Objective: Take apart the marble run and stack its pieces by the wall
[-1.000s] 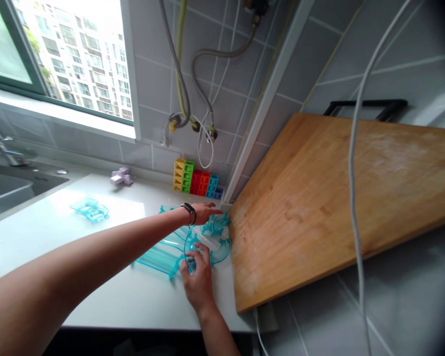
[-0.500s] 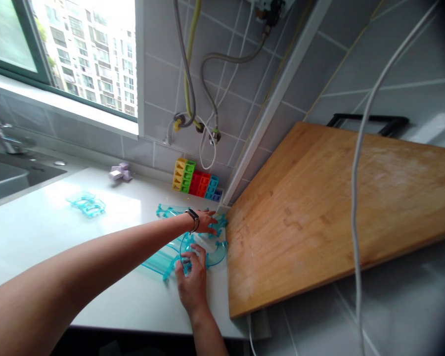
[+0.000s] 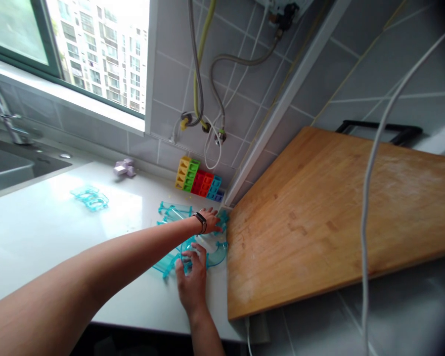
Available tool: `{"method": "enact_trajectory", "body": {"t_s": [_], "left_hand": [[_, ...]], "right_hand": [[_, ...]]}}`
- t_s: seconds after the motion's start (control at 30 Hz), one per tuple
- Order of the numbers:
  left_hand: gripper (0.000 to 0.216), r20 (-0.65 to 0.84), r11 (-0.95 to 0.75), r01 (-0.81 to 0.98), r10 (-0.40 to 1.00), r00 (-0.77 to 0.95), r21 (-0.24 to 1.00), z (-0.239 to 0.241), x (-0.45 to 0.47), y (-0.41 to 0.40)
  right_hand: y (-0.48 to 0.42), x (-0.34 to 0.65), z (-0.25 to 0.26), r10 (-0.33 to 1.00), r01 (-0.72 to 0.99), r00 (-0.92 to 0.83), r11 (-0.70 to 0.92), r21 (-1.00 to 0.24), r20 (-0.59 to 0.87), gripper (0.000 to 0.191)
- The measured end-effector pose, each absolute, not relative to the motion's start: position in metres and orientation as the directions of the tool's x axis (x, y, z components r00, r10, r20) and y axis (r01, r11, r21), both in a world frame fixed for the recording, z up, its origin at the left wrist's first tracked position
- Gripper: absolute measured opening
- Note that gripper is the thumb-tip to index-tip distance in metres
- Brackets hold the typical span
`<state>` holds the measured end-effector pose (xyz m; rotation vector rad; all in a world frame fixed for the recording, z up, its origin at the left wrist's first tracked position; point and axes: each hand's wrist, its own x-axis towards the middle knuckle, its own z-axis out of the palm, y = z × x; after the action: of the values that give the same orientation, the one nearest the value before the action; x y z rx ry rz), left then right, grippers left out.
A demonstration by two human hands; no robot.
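Observation:
Several clear teal plastic track-like pieces (image 3: pixel 166 264) lie together on the white countertop (image 3: pixel 133 301) beside the wooden board. My left hand (image 3: pixel 209 221), wearing a dark wristband, reaches across them. Its fingers are stretched out and spread beside a small teal piece (image 3: pixel 223 222) in the corner; whether they touch it I cannot tell. Nearer to me, my right hand (image 3: pixel 193 279) has its thumb and fingers curved round a rounded teal plastic piece (image 3: pixel 186 245). The left forearm hides part of the pile.
A large wooden board (image 3: pixel 296 217) leans at the right. Yellow, green, red and blue blocks (image 3: pixel 198 179) stand against the wall, with lilac blocks (image 3: pixel 124 169) further left. Another teal piece (image 3: pixel 90 198) lies apart near the sink (image 3: pixel 7 163). A white cable (image 3: pixel 365 212) hangs in front.
The view has shifted slightly, so the surroundings appear further right. My left hand's fingers are a little more spread over the corner. My right hand stays at the rounded piece.

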<state>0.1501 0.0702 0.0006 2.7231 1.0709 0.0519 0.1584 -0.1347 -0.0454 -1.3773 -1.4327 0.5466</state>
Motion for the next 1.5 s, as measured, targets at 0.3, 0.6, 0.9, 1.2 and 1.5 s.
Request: {"method": "enact_trajectory", "body": {"t_s": [0.3,0.6,0.9,1.2,1.5], "left_hand": [[0.060,-0.047,-0.704,0.679,0.686,0.726,0.210,0.006,0.154,0.070],[0.064,-0.042,-0.703,0.678,0.687,0.725,0.216,0.004,0.155,0.068],[0.099,-0.082,-0.715,0.647,0.652,0.754,0.265,0.026,0.131,0.094],[0.104,-0.170,-0.720,0.641,0.619,0.767,0.266,0.019,0.102,0.098],[0.098,-0.182,-0.696,0.675,0.651,0.737,0.246,0.016,0.116,0.097]], "right_hand": [[-0.135,0.159,-0.042,0.916,0.471,0.182,0.239,-0.849,0.358,0.015],[-0.135,0.159,-0.043,0.917,0.495,0.178,0.230,-0.838,0.357,0.015],[-0.136,0.159,-0.044,0.910,0.468,0.195,0.242,-0.850,0.366,0.017],[-0.136,0.158,-0.039,0.912,0.441,0.200,0.243,-0.864,0.358,0.015],[-0.137,0.158,-0.041,0.909,0.447,0.205,0.243,-0.861,0.363,0.016]]}}
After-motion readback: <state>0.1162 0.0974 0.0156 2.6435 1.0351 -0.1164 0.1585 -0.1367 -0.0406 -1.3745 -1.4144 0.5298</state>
